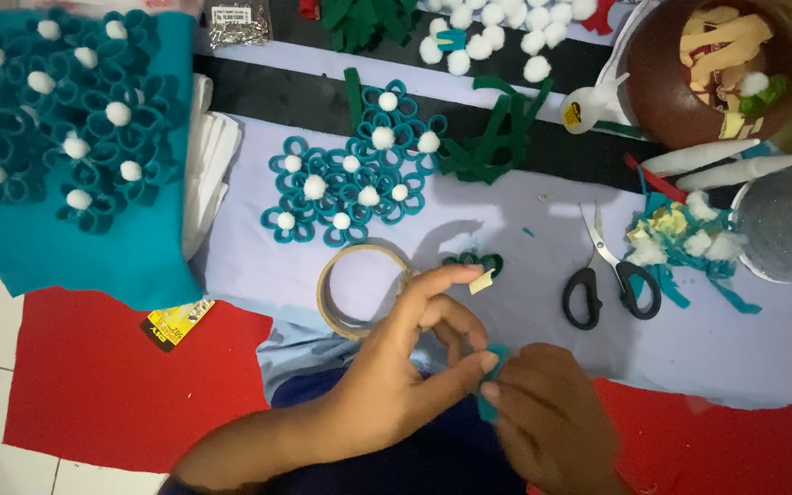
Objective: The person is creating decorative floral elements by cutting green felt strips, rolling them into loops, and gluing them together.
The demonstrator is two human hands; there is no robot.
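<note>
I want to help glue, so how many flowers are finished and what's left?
Done: a cluster of teal felt loop flowers with white pompom centres. In hand: both hands, left and right, pinch a small teal felt piece. Left: loose white pompoms and dark green felt strips lie unused.

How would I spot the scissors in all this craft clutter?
Start at the pale lilac sheet spread over the middle of the floor. Right of the person's hands and left of a heap of teal and white scraps lie the scissors, blades pointing away. They are the only metal tool there, with black loop handles.
</note>
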